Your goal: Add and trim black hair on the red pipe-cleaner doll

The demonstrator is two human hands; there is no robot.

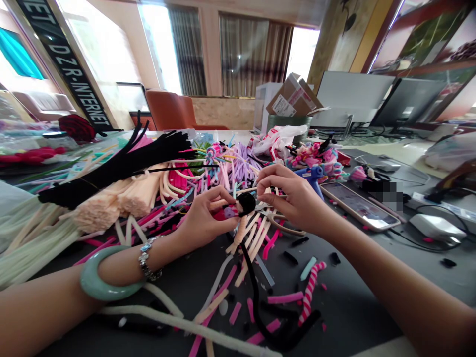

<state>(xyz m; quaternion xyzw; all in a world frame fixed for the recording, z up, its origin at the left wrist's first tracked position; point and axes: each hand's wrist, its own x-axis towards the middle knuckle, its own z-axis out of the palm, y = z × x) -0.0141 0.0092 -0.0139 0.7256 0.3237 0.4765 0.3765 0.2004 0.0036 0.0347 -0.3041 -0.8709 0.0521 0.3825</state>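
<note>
A small pipe-cleaner figure (227, 212) with a round black top and pink and purple parts is pinched in my left hand (210, 215), near the middle of the table. A long black pipe cleaner (255, 282) hangs from beside it and curves down over the dark table. Just right of the black top is my right hand (288, 196), its thumb and fingertips pressed together; anything between them is too small to make out. Scissors (284, 225) lie beneath and beside my right hand on peach pipe cleaners (256, 238).
Bundles of black pipe cleaners (122, 168) and peach ones (100, 208) lie at left. A blue glue gun (314, 176), a phone (360, 204) and a white adapter (435, 229) with cables are at right. Cut pieces litter the dark table (334, 317). Behind stand a cardboard box (293, 99) and monitors (351, 99).
</note>
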